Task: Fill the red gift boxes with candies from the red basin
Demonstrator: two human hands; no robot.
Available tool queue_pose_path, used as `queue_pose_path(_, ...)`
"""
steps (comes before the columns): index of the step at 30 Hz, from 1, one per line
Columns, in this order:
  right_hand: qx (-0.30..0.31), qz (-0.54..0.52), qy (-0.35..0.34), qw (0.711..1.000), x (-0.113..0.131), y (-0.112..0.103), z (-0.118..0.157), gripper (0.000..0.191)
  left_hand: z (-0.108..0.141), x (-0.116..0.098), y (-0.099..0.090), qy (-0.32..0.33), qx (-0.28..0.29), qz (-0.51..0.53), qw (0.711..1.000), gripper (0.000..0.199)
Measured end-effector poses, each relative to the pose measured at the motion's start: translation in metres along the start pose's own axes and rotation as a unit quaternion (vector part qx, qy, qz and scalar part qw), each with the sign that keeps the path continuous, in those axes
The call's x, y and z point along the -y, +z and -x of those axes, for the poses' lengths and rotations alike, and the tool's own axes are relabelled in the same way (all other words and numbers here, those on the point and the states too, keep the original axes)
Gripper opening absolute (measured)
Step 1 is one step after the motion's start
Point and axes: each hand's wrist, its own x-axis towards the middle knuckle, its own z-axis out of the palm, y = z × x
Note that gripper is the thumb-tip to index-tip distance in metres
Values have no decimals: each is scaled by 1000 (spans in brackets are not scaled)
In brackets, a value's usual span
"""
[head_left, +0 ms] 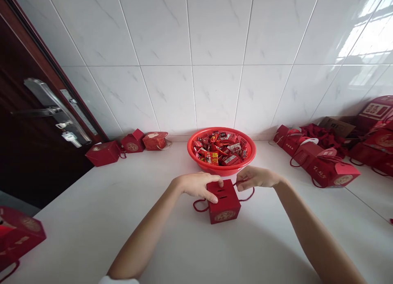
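Note:
A small red gift box (224, 202) with a gold round emblem on its front and two slots in its top stands on the white table (172, 243). My left hand (202, 185) grips it from the left, thumb and forefinger lying on the top face. Looped red cord (248, 196) sticks out at both sides of the box. Just beyond the box's right back corner, my right hand (253, 178) is pinched shut on that cord. Right behind both hands is a red plastic basket (196, 161) full of wrapped candies (221, 147).
Three small red boxes (132, 141) stand by the wall at left. Several larger gift boxes (325, 169) lie at right. Another red box (23, 235) sits at the left front. A dark door (18, 153) with keys (70, 137) in its lock borders the table's left.

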Motion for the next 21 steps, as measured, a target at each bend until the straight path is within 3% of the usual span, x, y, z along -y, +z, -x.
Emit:
queue_pose_path(3,5,-65,-55,996,16,-4,6,44,-2,2,-1,17,-7,5,1000,55)
queue_pose_path(9,-11,25,-95,995,43,-3,5,31,-4,-1,0,8,-42,8,999,55)
queue_pose_path(14,18,9,-99,995,45,7,0,27,3,-15,5,-20,-104,4,994,47)
queue_pose_path(18,-17,7,-107,994,46,8,4,21,14,-21,5,32,-165,113,979,53)
queue_pose_path(21,-55,-6,-99,994,49,7,8,24,25,-24,1,68,-170,255,949,60)
